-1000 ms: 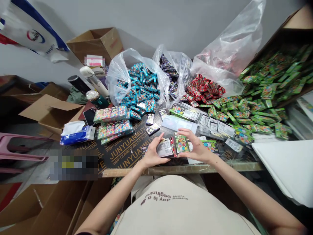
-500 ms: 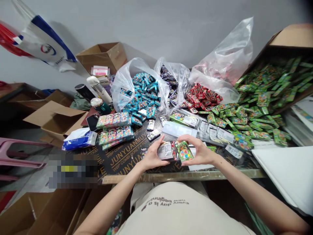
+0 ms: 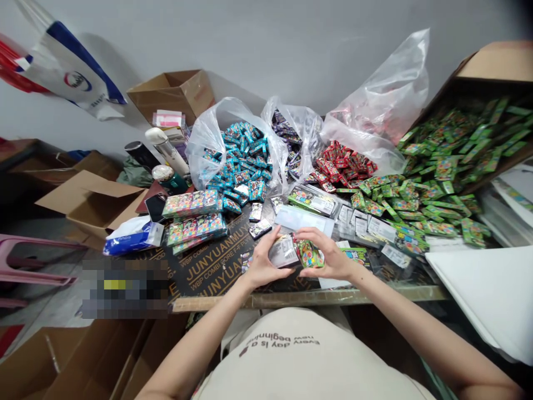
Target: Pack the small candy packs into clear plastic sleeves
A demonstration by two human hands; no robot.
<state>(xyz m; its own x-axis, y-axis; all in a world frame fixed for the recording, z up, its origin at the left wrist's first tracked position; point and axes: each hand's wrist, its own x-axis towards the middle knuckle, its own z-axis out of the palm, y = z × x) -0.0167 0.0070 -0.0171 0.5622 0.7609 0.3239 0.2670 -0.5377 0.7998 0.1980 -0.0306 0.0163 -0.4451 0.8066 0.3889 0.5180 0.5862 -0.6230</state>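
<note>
My left hand [image 3: 262, 261] grips a clear sleeve with a white label [image 3: 283, 251] above the table's near edge. Its fingers curl around the sleeve's left side. My right hand [image 3: 331, 256] pinches a small green packet [image 3: 310, 254] at the sleeve's right end. The two hands almost touch. Beside them lie more clear sleeves [image 3: 303, 218], some filled, and loose silver packets [image 3: 260, 228].
Plastic bags of blue packets [image 3: 239, 153], purple packets [image 3: 291, 136] and red packets [image 3: 343, 161] stand behind. Green packets [image 3: 416, 194] spill from a tilted carton at right. Filled bundles [image 3: 194, 216], tissues [image 3: 131, 233], bottles and open cartons [image 3: 91, 200] are at left. A white board [image 3: 487, 289] lies at right.
The green packet has tilted and sunk lower toward the sleeve's end in my right hand. The view shifted slightly; both hands stay together at the same spot.
</note>
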